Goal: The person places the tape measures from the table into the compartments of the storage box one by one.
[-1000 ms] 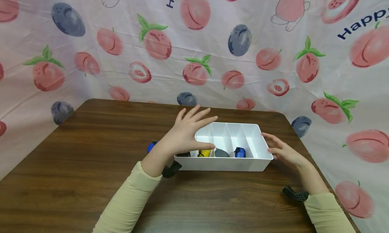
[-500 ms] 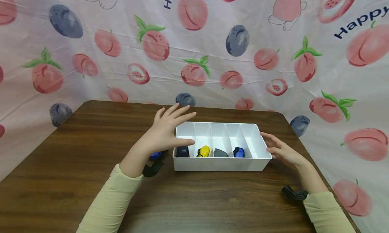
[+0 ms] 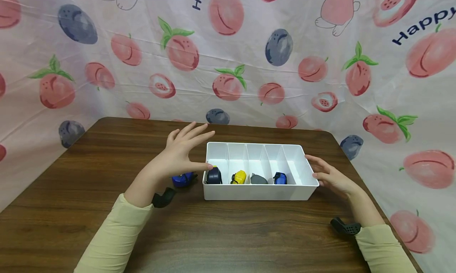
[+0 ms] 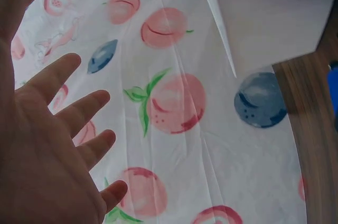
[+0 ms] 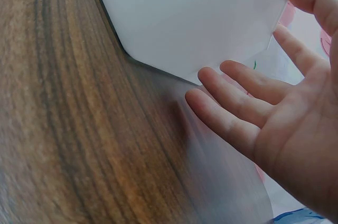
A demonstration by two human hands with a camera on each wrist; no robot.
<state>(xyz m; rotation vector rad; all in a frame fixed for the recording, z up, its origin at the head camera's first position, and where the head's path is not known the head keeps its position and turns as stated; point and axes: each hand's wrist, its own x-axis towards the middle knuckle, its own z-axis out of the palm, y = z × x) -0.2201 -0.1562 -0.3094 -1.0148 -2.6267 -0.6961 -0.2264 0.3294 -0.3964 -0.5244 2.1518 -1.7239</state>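
A white divided box [image 3: 256, 192] lies on the table with small items in its compartments. From left to right they are a dark rounded one [image 3: 214, 175], a yellow one [image 3: 238, 177], a grey one [image 3: 259, 179] and a blue one [image 3: 280, 178], perhaps toy cars. My left hand [image 3: 178, 154] hovers at the box's left end, fingers spread, thumb tip overlapping the dark item in the head view; it holds nothing. At the right end, my right hand [image 3: 329, 177] has its thumb at the rim and its fingers extended along the end wall [image 5: 195, 18].
Another blue item [image 3: 183, 179] lies on the brown wooden table [image 3: 249, 233], left of the box and partly behind my left hand. The rightmost compartment [image 3: 298, 166] shows only its white floor. A fruit-print cloth [image 3: 249, 39] hangs behind the table.
My left hand has moved left, from over the box to beyond its left end, uncovering the dark and yellow items. My right hand stays at the right end.
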